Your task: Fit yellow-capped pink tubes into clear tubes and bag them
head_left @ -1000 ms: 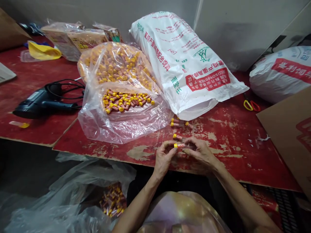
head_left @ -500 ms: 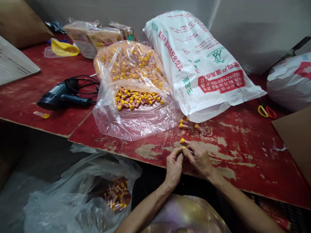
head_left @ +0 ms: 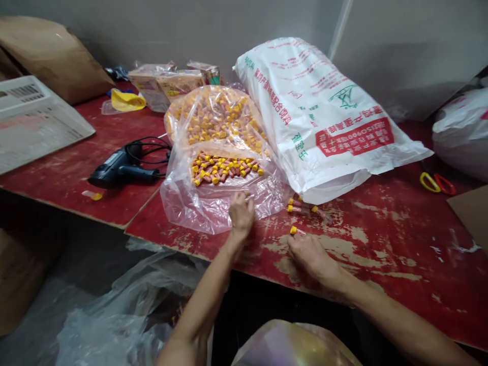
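Note:
My left hand (head_left: 241, 214) is over the front of a clear plastic bag (head_left: 183, 211), its fingers slightly curled and apart, with nothing visible in them. Inside the bag's mouth lie many small tubes (head_left: 224, 166) with yellow caps and reddish contents. Lower right, my right hand (head_left: 310, 256) rests at the table with its fingers bent together; what they hold, if anything, is hidden. Just beyond its fingertips lies a yellow-capped tube (head_left: 296, 231). A few more capped tubes (head_left: 295, 207) lie between the bag and a white printed sack (head_left: 316, 122).
A black heat gun (head_left: 118, 165) with a coiled cord lies left on the red table (head_left: 244, 249), near a single tube (head_left: 92, 195). Scissors (head_left: 436, 183) lie at right. Boxes (head_left: 181, 81) stand behind. Below the table edge hangs another plastic bag (head_left: 110, 325).
My hands have parted. The left moved forward and left from the tube both were pinching, over to the clear bag. My right hand stayed near the loose tube. The view has shifted left.

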Tool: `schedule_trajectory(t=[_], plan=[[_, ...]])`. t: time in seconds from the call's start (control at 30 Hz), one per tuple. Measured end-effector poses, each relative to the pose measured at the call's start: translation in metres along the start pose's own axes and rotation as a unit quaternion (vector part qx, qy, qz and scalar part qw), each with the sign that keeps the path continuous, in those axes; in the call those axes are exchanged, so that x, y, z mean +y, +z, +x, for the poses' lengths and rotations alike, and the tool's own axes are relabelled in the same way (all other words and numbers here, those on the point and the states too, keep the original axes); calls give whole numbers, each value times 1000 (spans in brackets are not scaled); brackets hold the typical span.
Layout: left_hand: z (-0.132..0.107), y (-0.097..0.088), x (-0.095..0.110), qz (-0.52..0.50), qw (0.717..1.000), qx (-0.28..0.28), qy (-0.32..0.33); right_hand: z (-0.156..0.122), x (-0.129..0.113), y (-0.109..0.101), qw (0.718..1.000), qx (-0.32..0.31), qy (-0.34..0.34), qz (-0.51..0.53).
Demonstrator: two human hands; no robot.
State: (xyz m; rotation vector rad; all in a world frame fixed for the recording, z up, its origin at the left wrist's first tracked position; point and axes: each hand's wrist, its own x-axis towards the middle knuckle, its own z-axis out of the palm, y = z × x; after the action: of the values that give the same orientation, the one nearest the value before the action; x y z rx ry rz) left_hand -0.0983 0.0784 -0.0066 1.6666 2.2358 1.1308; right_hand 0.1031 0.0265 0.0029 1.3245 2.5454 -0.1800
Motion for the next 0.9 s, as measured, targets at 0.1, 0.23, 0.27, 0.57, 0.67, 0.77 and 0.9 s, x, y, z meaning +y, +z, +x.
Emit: schedule_trajectory(t=[0.1, 0.23, 0.27, 0.57, 0.67, 0.77, 0.9], plan=[[60, 18, -22, 134, 990, 5, 33, 3, 10, 18, 991, 119, -59, 34], [104, 41, -37, 203, 976, -25, 73, 4, 20, 40, 938, 332, -94, 23], [108, 44, -39, 202, 976, -26, 77, 4, 23, 42, 925, 367, -100, 22], [118, 58, -38, 267, 957, -17, 114, 79, 126, -4, 910, 348, 181, 135], [118, 64, -32, 251, 959, -35, 125, 122, 144, -14, 931, 298, 154, 143], [114, 69, -28, 178, 977, -47, 108, 147, 140, -16, 942, 283, 97, 153], [108, 68, -30, 101, 991, -38, 76, 147, 138, -16, 942, 275, 86, 170]])
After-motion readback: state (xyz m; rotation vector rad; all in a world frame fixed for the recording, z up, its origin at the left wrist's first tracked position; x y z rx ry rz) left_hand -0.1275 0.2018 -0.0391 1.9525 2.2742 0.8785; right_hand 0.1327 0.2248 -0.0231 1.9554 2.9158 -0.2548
